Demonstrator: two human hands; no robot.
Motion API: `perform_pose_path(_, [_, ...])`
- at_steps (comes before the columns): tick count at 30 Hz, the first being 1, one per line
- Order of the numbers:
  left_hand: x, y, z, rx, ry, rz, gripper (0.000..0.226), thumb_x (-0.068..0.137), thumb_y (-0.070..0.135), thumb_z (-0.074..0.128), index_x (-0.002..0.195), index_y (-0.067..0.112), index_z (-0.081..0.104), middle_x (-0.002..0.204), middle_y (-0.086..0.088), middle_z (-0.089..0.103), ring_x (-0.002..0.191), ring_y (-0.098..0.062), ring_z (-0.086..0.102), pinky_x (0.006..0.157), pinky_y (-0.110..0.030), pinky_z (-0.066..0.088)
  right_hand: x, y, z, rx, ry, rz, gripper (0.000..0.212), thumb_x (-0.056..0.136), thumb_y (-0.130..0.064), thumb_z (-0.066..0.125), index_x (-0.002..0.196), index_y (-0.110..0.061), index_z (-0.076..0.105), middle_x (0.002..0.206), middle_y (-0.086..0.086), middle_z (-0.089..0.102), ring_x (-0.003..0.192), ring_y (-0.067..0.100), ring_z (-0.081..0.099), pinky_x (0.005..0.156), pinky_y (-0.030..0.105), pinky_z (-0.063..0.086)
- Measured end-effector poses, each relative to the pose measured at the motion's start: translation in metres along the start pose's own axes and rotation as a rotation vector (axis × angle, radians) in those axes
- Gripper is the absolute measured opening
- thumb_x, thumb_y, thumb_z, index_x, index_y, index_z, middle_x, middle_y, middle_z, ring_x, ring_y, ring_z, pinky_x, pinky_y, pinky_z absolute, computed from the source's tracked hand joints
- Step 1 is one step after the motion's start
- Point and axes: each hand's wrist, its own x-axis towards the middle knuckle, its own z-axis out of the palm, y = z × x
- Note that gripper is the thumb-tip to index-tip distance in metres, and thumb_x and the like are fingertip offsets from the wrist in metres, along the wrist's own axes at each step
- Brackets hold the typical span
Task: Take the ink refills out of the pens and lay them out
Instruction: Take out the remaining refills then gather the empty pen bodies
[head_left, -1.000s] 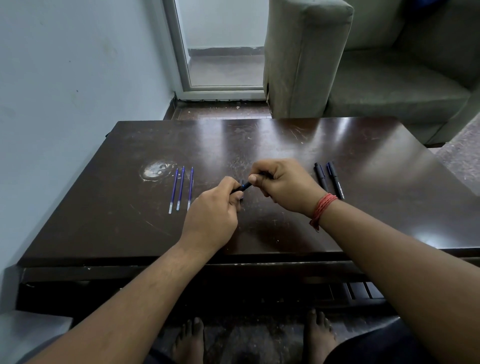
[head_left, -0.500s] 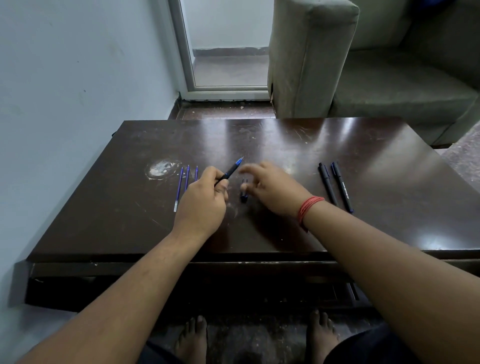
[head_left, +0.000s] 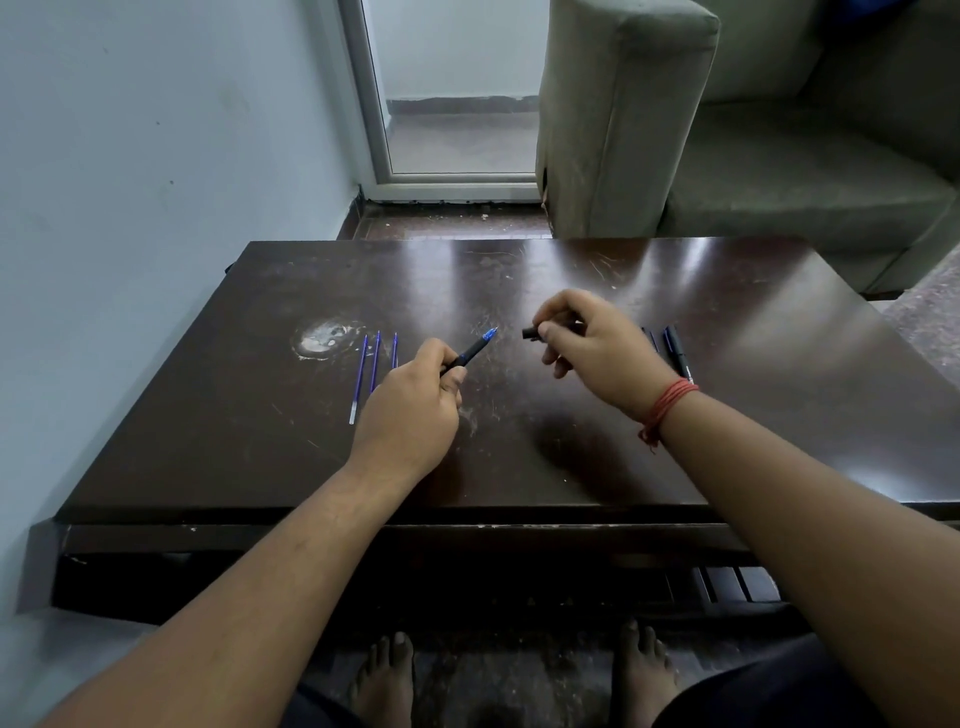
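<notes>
Right, pen (head_left: 470, 355) is held in the left hand (head_left: 410, 410), fingers curled round the barrel, blue refill tip exposed and pointing up-right. A small black part (head_left: 531, 333), likely the unscrewed nose piece, is pinched in the right hand (head_left: 597, 348). Part should be set down first, then the refill pulled straight along the barrel axis, no bending. Three refills (head_left: 373, 364) are already laid out just left of the left hand; two pens (head_left: 675, 348) wait behind the right hand.
</notes>
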Motion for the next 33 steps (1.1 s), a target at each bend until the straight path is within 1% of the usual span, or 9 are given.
perform_pose_path(3, [-0.001,0.001,0.002,0.026,-0.014,0.002,0.009,0.102,0.027,0.045,0.095,0.025,0.051,0.079,0.003,0.066,0.072,-0.021,0.062,0.067,-0.046,0.054,0.0,-0.005,-0.002,0.148,0.024,-0.013,0.014,0.099,-0.008,0.051,0.098,-0.012,0.064,0.089,0.013,0.067,0.072,0.022,0.066,0.065,0.036,0.06])
perform_pose_path(8, [-0.004,0.004,0.004,0.016,-0.048,0.051,0.006,0.102,0.024,0.047,0.099,0.022,0.052,0.077,0.002,0.066,0.068,-0.022,0.062,0.063,-0.049,0.053,-0.002,-0.008,0.002,0.122,-0.017,-0.04,0.017,0.1,-0.006,0.049,0.098,-0.013,0.065,0.096,0.015,0.069,0.073,0.017,0.064,0.067,0.034,0.059])
perform_pose_path(14, [-0.006,0.009,0.003,0.026,-0.051,0.088,0.005,0.102,0.024,0.049,0.099,0.022,0.053,0.076,0.003,0.066,0.068,-0.019,0.063,0.062,-0.049,0.054,-0.005,-0.009,0.007,0.061,-0.077,-0.045,0.016,0.099,-0.007,0.051,0.098,-0.014,0.065,0.09,0.01,0.069,0.074,0.02,0.065,0.068,0.035,0.06])
perform_pose_path(18, [-0.007,0.008,0.005,0.013,-0.047,0.102,0.004,0.101,0.025,0.049,0.099,0.023,0.053,0.075,0.003,0.066,0.068,-0.019,0.062,0.062,-0.05,0.053,-0.01,-0.012,0.017,0.11,-0.132,-0.054,0.009,0.097,-0.005,0.055,0.102,-0.009,0.061,0.083,0.007,0.065,0.072,0.018,0.066,0.067,0.032,0.058])
perform_pose_path(21, [-0.005,0.007,0.006,-0.021,-0.032,0.099,0.004,0.1,0.024,0.05,0.097,0.023,0.053,0.074,0.003,0.066,0.067,-0.019,0.063,0.062,-0.049,0.053,-0.014,-0.015,0.028,0.208,-0.095,-0.031,0.01,0.095,-0.004,0.059,0.103,-0.005,0.054,0.084,0.01,0.066,0.072,0.02,0.069,0.068,0.035,0.06])
perform_pose_path(24, [-0.005,0.008,0.005,-0.064,0.007,0.08,0.006,0.099,0.022,0.052,0.094,0.022,0.053,0.071,0.002,0.066,0.065,-0.021,0.062,0.061,-0.049,0.053,-0.018,-0.021,0.038,0.294,-0.007,0.008,0.008,0.095,-0.002,0.058,0.102,-0.002,0.054,0.081,0.011,0.066,0.069,0.022,0.068,0.066,0.037,0.06])
perform_pose_path(26, [-0.005,0.01,0.006,-0.09,0.033,0.056,0.008,0.099,0.021,0.053,0.091,0.022,0.053,0.07,0.0,0.066,0.064,-0.023,0.063,0.06,-0.05,0.053,-0.02,-0.024,0.048,0.312,0.066,0.03,0.005,0.095,-0.001,0.056,0.098,-0.005,0.055,0.079,0.008,0.064,0.066,0.018,0.065,0.064,0.036,0.059])
perform_pose_path(28, [-0.007,0.011,0.007,-0.106,0.046,0.031,0.011,0.099,0.02,0.053,0.088,0.023,0.052,0.069,-0.002,0.066,0.063,-0.025,0.062,0.06,-0.052,0.052,-0.022,-0.025,0.056,0.304,0.114,0.041,0.012,0.094,-0.002,0.055,0.092,-0.014,0.056,0.078,0.005,0.063,0.064,0.015,0.064,0.064,0.039,0.058])
perform_pose_path(33, [-0.011,0.009,0.009,-0.166,0.05,0.011,0.013,0.099,0.018,0.053,0.087,0.023,0.051,0.067,0.0,0.066,0.062,-0.025,0.062,0.059,-0.052,0.052,-0.025,-0.028,0.062,0.252,0.114,0.047,0.018,0.094,-0.007,0.055,0.091,-0.025,0.055,0.082,0.0,0.062,0.068,0.014,0.065,0.07,0.045,0.058])
